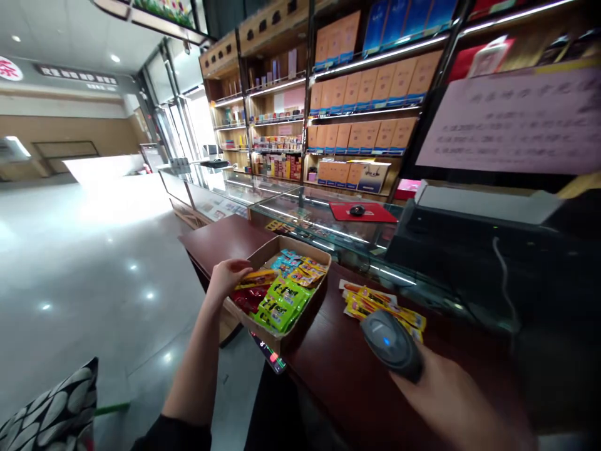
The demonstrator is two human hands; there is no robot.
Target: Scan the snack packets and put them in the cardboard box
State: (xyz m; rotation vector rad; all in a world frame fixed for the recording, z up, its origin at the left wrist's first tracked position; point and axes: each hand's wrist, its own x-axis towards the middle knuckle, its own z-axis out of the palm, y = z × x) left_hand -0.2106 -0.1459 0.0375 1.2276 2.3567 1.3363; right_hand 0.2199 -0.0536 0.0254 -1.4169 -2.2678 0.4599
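Observation:
My left hand (231, 275) is closed on a yellow snack packet (258, 279) over the left side of an open cardboard box (282, 341). Inside the box lie green packets (284, 304), red packets (251, 299), blue packets (286, 260) and other yellow packets (307, 270). My right hand (444, 388), blurred, grips a dark grey barcode scanner (392, 344) with a small blue light on top. Just beyond the scanner, a loose pile of long yellow snack sticks (375, 304) rests on the dark red-brown table.
A phone (268, 354) with a lit screen sticks out below the box at the table edge (310, 382). Behind the table runs a glass display counter (310, 216) bearing a red mat (370, 213) and a mouse (357, 210). A dark monitor (460, 250) stands at right. A patterned cushion (56, 407) is at lower left.

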